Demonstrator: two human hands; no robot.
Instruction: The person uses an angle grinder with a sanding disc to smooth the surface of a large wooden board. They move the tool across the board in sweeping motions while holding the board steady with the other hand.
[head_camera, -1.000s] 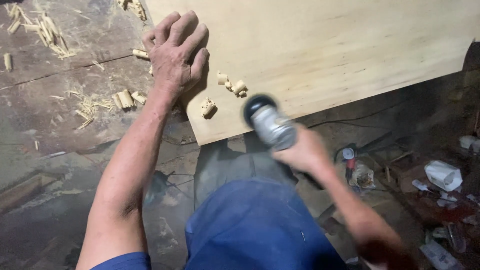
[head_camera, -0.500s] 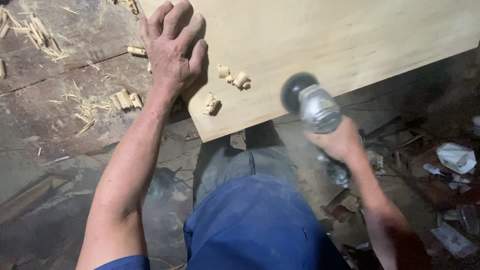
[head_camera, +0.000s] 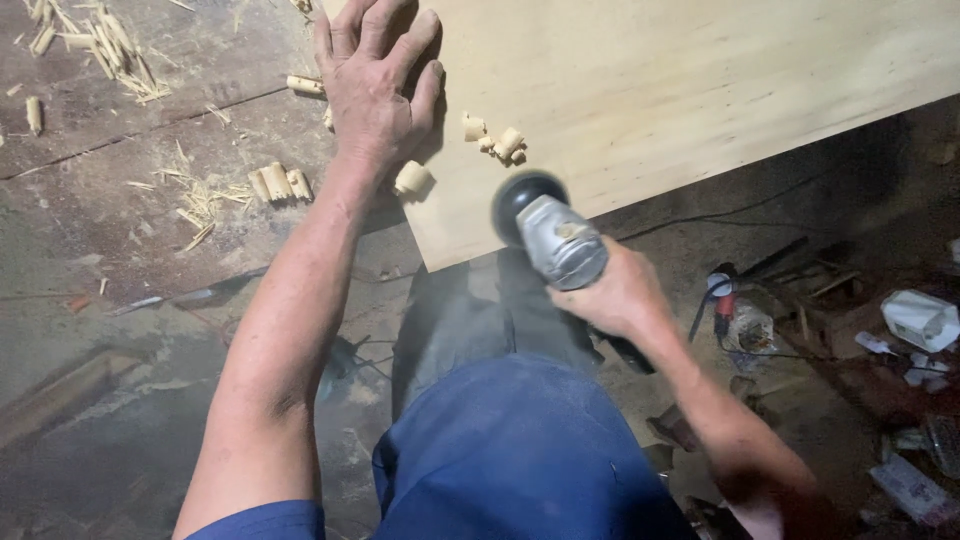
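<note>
With the left hand pressing flat on the pale plywood sheet and the right hand gripping the grey angle grinder, its disc is running near the left fingers and could be kicking toward them.

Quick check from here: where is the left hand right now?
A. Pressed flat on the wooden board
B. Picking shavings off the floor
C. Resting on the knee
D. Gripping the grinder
A: the left hand lies spread, palm down, on the wooden board, while the right hand holds the grinder at the board's near edge.

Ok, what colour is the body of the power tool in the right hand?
Silver-grey metal, with a black disc at the front; the grinder shows clearly in the head view, gripped by the right hand.
</note>
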